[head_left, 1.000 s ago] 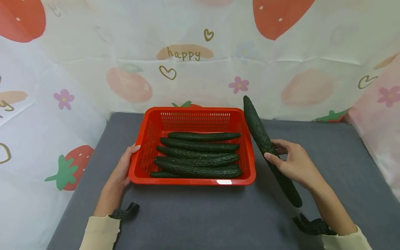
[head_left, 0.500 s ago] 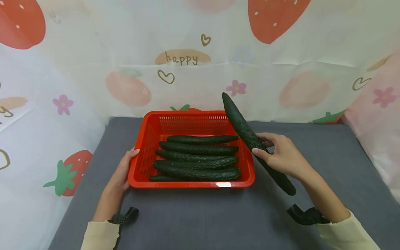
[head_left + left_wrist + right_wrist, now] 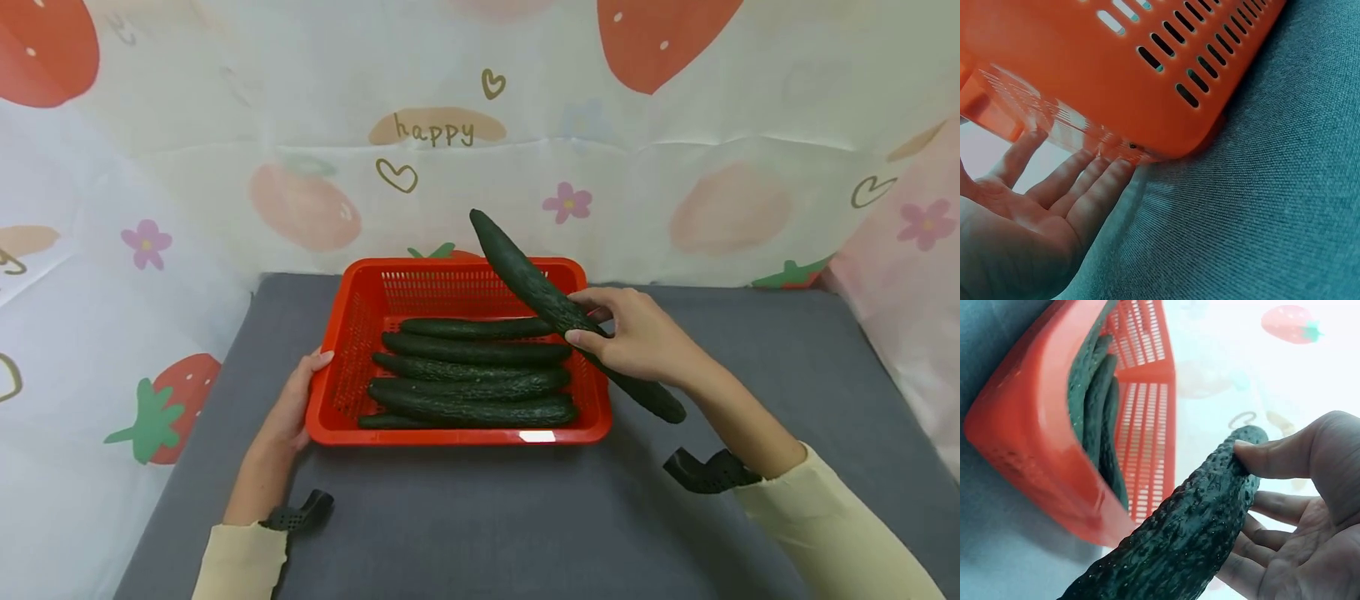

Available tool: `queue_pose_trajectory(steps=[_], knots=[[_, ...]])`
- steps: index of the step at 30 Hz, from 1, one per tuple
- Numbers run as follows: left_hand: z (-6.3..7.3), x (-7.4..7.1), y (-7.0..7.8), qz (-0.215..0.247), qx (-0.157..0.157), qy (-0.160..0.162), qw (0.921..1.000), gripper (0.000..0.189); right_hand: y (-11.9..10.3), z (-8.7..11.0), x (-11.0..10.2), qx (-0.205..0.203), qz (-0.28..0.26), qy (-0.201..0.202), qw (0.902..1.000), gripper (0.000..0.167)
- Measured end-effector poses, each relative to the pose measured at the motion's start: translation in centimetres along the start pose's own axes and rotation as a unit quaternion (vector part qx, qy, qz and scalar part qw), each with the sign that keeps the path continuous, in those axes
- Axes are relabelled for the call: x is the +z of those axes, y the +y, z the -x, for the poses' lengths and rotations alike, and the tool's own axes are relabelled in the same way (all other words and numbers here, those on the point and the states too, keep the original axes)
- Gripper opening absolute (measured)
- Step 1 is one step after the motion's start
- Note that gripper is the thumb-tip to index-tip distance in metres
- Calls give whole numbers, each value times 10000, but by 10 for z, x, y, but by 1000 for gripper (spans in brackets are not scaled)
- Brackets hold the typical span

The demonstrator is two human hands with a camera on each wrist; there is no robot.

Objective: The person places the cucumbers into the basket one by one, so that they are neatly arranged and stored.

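Pinched between the thumb and fingers of my right hand [image 3: 641,337] is a long dark green cucumber [image 3: 517,271]. It slants above the right side of a red plastic basket [image 3: 450,437], its far end up and to the left. Several more cucumbers [image 3: 476,350] lie side by side inside the basket. My left hand [image 3: 285,408] holds the basket's left side, thumb over the rim. In the left wrist view its fingers [image 3: 1094,197] press the slotted outer wall from outside. The right wrist view shows the held cucumber's bumpy skin [image 3: 1179,531] close up.
The basket stands on a table with a grey cloth [image 3: 465,517]. A white curtain printed with strawberries and flowers [image 3: 442,200] hangs behind the table and along its sides. Each wrist wears a black camera mount [image 3: 708,471].
My right hand has carried the cucumber left and upward, from beside the basket to over its right part. My left hand stays at the basket's left rim.
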State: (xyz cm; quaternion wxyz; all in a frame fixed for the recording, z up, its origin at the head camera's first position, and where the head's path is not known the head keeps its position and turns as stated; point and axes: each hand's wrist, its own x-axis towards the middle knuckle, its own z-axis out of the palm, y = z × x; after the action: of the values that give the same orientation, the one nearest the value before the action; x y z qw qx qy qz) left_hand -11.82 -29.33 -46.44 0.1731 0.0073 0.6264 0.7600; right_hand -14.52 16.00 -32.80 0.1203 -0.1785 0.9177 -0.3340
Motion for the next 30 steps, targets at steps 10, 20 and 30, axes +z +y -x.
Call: queue_pose_trajectory(steps=[10,20,30], knots=[[-1,-2,1,16,117,-87,9999,35,-19,-26,11,-166,-153,-353,9991,52],[-1,0,1,-31,24,-49,10000,42,-39,-43,15,-194,-67,-548,9983,54],[-1,1,-1,132,88,-102,9998,38,-53,-53,28,-156,-12,-723,9973,52]])
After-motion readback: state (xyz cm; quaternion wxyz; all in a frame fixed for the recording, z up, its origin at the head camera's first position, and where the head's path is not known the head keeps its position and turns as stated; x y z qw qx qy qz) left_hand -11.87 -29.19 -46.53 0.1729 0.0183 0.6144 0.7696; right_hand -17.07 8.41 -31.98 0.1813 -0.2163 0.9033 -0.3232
